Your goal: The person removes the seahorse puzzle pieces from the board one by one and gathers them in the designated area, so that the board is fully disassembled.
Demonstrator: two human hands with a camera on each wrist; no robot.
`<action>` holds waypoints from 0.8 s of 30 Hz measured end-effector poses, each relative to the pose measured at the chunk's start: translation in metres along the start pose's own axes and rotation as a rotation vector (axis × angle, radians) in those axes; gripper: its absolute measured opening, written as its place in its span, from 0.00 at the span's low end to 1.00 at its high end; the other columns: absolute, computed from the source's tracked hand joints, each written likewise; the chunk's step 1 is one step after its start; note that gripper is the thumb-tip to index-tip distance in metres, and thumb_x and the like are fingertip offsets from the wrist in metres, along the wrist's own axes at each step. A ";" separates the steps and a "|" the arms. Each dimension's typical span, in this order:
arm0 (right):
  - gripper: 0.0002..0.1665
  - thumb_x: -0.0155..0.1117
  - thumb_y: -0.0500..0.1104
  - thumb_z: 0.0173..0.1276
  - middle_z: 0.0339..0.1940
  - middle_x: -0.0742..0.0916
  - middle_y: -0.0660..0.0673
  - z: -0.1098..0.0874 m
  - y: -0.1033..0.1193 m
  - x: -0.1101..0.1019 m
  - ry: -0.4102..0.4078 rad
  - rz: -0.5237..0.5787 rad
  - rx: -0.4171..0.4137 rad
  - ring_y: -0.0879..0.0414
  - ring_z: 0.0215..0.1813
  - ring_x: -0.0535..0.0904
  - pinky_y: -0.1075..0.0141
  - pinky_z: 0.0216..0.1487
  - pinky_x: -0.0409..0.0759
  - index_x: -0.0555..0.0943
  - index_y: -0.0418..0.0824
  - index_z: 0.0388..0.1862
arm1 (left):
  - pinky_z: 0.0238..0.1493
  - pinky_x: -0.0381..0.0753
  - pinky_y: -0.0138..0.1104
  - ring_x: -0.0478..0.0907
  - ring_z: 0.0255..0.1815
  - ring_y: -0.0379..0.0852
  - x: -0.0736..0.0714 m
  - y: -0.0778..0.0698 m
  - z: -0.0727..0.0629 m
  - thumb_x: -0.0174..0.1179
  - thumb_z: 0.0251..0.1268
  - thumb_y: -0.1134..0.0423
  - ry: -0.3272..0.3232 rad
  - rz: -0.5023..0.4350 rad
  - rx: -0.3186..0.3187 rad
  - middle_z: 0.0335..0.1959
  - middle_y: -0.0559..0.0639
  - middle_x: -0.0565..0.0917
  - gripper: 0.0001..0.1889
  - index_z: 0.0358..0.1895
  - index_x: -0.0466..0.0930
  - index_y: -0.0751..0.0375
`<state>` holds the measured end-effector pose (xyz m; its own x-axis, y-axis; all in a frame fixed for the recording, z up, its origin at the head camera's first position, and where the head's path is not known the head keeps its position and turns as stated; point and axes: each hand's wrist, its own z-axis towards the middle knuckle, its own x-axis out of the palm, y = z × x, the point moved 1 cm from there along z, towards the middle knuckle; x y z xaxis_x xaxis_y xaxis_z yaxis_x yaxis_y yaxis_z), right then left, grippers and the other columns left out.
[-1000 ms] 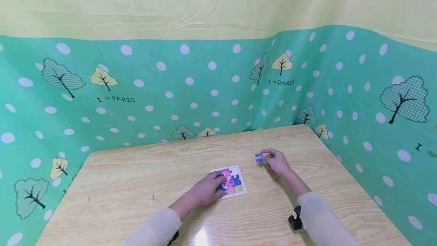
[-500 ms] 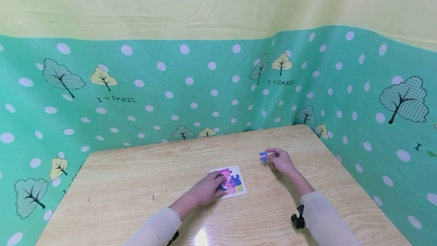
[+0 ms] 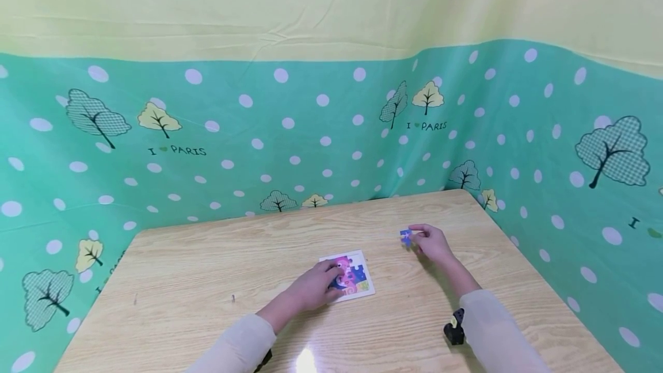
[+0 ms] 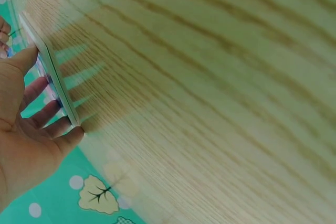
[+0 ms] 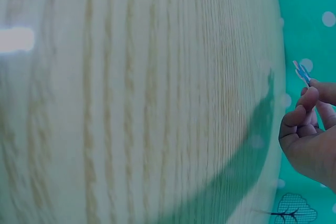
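- Square white-framed jigsaw puzzle with a pink-and-blue picture (image 3: 351, 282): on the pale wood-grain surface (image 3: 181, 281), gripped at left by my left hand's (image 3: 313, 286) curved fingers.
- Right hand (image 3: 433, 243), farther right: fingers pinching a small blue knobbed piece (image 3: 406, 236).
- Piece-fitting, I judge; next calls for aligning with the gap.
- I count one puzzle, one loose piece.

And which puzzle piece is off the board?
The blue piece with a pale star-like mark, pinched by the right hand; the other visible pieces lie in the board.
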<state>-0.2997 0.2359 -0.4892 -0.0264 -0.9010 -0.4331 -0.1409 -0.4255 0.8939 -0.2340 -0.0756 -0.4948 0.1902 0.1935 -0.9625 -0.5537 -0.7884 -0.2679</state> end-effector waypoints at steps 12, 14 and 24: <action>0.21 0.52 0.38 0.69 0.30 0.74 0.47 0.001 -0.006 -0.006 -0.022 -0.015 0.017 0.57 0.26 0.72 0.69 0.25 0.73 0.72 0.34 0.60 | 0.64 0.70 0.43 0.69 0.64 0.54 0.002 0.001 0.001 0.55 0.64 0.45 -0.002 0.006 0.015 0.65 0.57 0.69 0.27 0.63 0.70 0.55; 0.21 0.52 0.38 0.69 0.29 0.75 0.47 0.001 -0.007 -0.007 -0.022 -0.019 0.015 0.57 0.26 0.72 0.69 0.25 0.73 0.72 0.34 0.60 | 0.64 0.70 0.43 0.69 0.64 0.54 0.002 0.001 0.001 0.55 0.64 0.45 -0.003 0.009 0.016 0.65 0.57 0.69 0.27 0.63 0.70 0.55; 0.21 0.52 0.39 0.69 0.29 0.76 0.45 0.001 -0.012 -0.012 -0.027 -0.028 0.033 0.57 0.25 0.72 0.69 0.25 0.71 0.73 0.34 0.60 | 0.64 0.70 0.43 0.69 0.64 0.53 0.001 0.001 0.001 0.54 0.65 0.45 0.008 -0.001 0.000 0.65 0.56 0.68 0.27 0.64 0.69 0.54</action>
<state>-0.2991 0.2517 -0.4946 -0.0483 -0.8861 -0.4610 -0.1746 -0.4469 0.8774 -0.2350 -0.0755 -0.4960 0.1968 0.1896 -0.9619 -0.5537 -0.7882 -0.2686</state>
